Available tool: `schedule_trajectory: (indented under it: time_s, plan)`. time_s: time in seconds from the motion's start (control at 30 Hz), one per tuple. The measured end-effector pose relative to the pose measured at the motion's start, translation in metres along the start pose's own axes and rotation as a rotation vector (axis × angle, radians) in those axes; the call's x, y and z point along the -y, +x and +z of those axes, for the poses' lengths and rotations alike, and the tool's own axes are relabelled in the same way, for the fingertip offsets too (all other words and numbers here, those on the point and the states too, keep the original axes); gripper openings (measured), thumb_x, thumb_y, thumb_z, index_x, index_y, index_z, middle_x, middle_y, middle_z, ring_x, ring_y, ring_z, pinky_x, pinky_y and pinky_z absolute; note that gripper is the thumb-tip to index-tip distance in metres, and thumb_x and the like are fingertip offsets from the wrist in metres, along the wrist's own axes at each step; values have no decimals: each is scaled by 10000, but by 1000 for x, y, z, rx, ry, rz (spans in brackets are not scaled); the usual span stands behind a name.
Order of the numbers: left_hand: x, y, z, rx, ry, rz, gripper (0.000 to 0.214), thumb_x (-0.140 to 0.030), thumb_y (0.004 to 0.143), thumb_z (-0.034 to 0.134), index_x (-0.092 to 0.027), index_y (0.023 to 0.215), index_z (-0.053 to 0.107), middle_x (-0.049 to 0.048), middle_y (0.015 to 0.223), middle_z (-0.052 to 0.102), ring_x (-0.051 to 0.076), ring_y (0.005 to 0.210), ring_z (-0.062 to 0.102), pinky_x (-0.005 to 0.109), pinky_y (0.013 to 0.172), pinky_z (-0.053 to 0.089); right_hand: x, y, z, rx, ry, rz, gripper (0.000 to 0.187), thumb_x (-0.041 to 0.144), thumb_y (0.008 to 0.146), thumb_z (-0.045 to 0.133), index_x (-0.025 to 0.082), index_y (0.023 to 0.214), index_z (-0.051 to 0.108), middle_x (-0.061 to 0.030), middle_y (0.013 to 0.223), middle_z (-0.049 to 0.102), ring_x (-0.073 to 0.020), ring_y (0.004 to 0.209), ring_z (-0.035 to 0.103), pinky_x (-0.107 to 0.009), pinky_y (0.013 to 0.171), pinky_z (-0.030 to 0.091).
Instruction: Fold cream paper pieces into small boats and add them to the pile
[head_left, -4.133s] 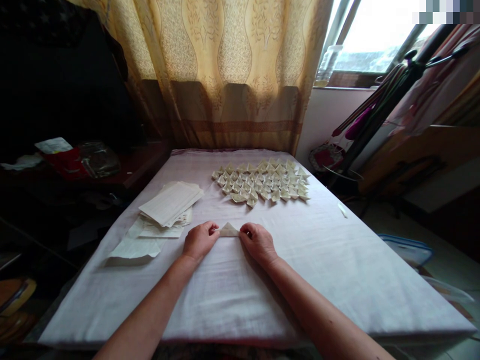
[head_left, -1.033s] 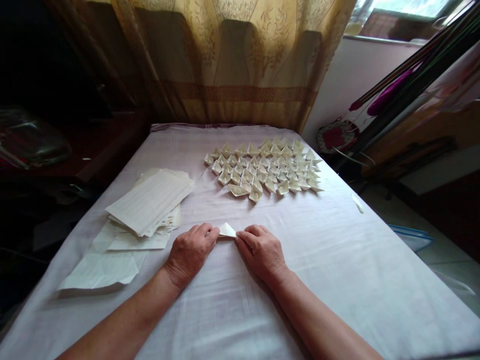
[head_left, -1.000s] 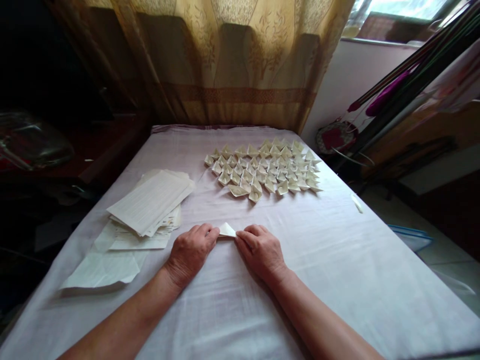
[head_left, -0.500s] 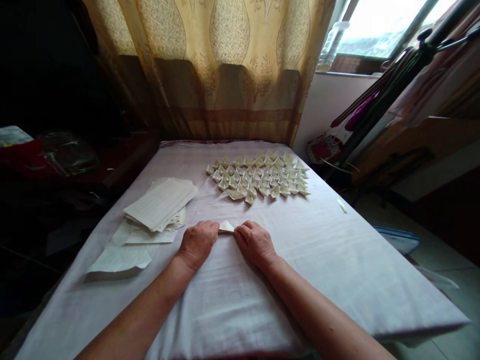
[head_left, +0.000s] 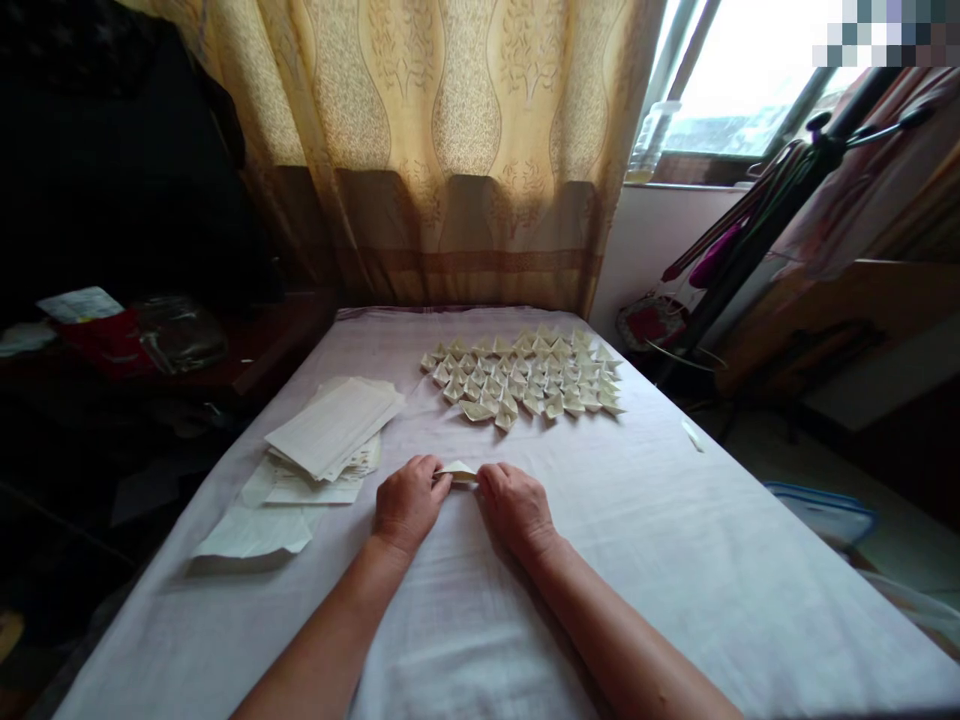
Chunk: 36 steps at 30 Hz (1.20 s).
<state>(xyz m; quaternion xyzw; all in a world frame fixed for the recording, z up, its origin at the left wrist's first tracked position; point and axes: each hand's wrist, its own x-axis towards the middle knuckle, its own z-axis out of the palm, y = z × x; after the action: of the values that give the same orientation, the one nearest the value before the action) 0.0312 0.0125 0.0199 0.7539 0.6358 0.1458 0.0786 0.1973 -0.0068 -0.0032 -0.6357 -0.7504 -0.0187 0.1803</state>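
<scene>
The cluster of folded paper boats (head_left: 521, 378) stands in close rows on the far part of the white-covered desk (head_left: 600, 590), and everything else can be placed from it. On the near side of the cluster, a little apart from it, a small piece of folded paper (head_left: 459, 470) is held between the two hands, its peak pointing away from the person. The left hand (head_left: 411, 500) has its grip closed, thumb and fingers pinching the left end of that piece; the right hand (head_left: 517, 503) likewise has its grip closed on the right end, so only the middle shows between them. Left of the cluster and nearer the person lies an uneven stack of paper sheets (head_left: 334, 430), and beyond it, nearer still, a loose sheet (head_left: 255, 535) with a curled near edge. Right of the cluster, close to the desk's side, is a small white scrap (head_left: 693, 436). Behind the cluster hangs a patterned golden curtain (head_left: 465, 120); to its far right stands a dark pole rack (head_left: 765, 225), beneath a bright window (head_left: 727, 90).
</scene>
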Motion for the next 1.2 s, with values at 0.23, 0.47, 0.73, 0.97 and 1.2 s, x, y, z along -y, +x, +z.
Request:
schedule_trajectory:
  time_s: [0.23,0.47,0.73,0.97,1.2]
  plan:
    - [0,-3,-3,5,28,-27,153,-311,926,548,-242,902,683,3,938,722,171,844,667,257,672,385,6,-3,-2,-36,154,82,121,233,918,580,206,932,697,-62,860,720,-173,740,646,-240,661,386]
    - [-4,-6,-2,35,87,-19,208,-359,931,519,-217,936,670,53,885,728,218,824,680,282,640,374,11,2,6,-144,356,220,145,177,838,595,232,893,717,-8,858,717,-132,656,636,-233,651,428]
    - [-3,-7,-3,58,78,-51,268,-314,954,433,-200,947,676,111,899,739,250,833,689,296,658,377,25,-2,21,-309,509,195,208,157,785,532,229,877,703,-6,832,713,-146,699,645,-247,679,479]
    - [-1,-9,-3,75,-131,-119,266,-320,931,463,-223,903,710,82,888,753,226,818,685,272,646,366,24,-3,26,-442,559,54,286,147,788,506,216,978,709,-61,935,745,-191,832,671,-310,786,533]
    - [5,-7,0,141,-449,-141,283,-269,901,432,-185,808,686,33,676,702,174,677,656,235,606,379,24,-4,26,-522,573,-57,265,130,817,490,227,918,716,-49,871,741,-182,805,677,-305,769,551]
